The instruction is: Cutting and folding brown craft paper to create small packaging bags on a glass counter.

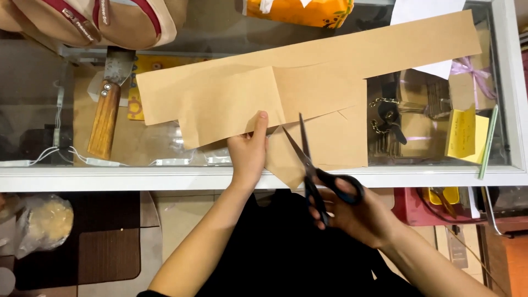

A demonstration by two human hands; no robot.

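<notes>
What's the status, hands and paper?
Left hand pins brown paper to glass counter. Right hand holds scissors, blades open at paper's edge. Knife lies clear, left.

The brown paper sheet [308,82] was matt kraft stock, smooth, with sharp creases. The scissors [313,168] had bright metal blades and glossy black plastic handles. The counter top [33,99] was clear glass, reflective, in a smooth white frame. The cleaver [110,99] showed a dull, worn metal blade and a varnished wooden handle. The bag [99,19] was tan cloth, matt.
</notes>
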